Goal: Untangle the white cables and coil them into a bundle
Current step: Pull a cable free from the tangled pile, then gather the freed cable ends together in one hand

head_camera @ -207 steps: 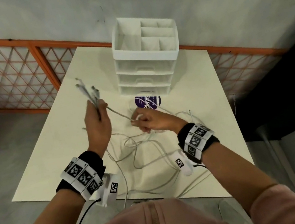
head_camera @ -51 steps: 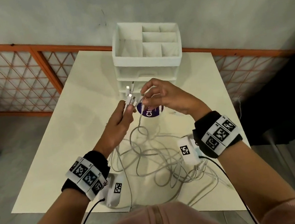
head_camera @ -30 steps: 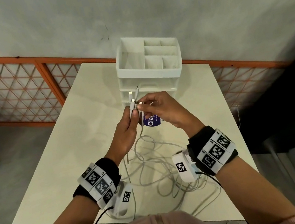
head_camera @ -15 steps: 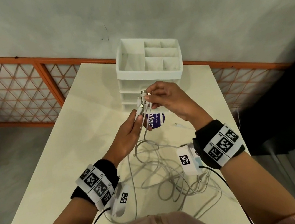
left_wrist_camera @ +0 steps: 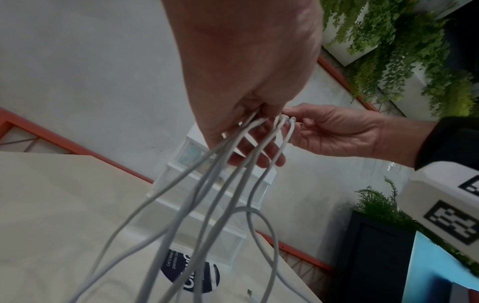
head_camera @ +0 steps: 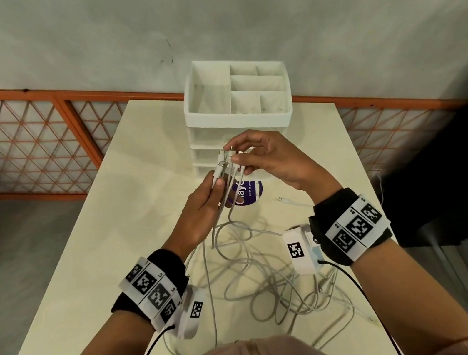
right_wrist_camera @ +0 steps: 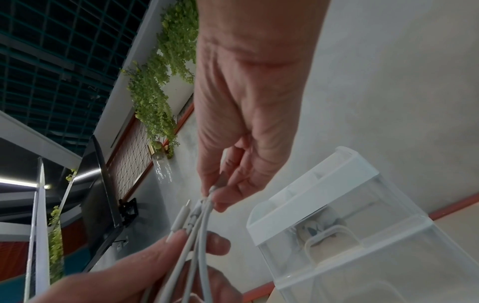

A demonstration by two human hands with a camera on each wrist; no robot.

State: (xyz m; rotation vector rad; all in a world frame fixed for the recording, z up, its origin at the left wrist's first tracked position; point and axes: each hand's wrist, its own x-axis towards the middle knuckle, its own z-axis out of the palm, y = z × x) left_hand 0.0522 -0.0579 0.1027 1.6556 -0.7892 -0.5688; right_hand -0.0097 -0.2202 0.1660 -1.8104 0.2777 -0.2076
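Note:
Several white cables (head_camera: 254,270) lie in loose tangled loops on the cream table (head_camera: 92,263). Their plug ends (head_camera: 223,160) are gathered above the table in front of the drawer unit. My left hand (head_camera: 201,210) grips the cable strands (left_wrist_camera: 207,184) just below the plugs. My right hand (head_camera: 257,155) pinches the plug tips (right_wrist_camera: 207,199) from above and to the right. One loose plug end (head_camera: 281,199) lies on the table at the right.
A white drawer organiser (head_camera: 238,108) with open top compartments stands at the table's far side, right behind the hands. A purple-labelled round container (head_camera: 248,193) lies in front of it. An orange railing (head_camera: 27,97) runs behind the table.
Over several seconds the left hand has carried the plug ends from the left to the middle. The right hand has come up to pinch them. Since half a second ago little has moved.

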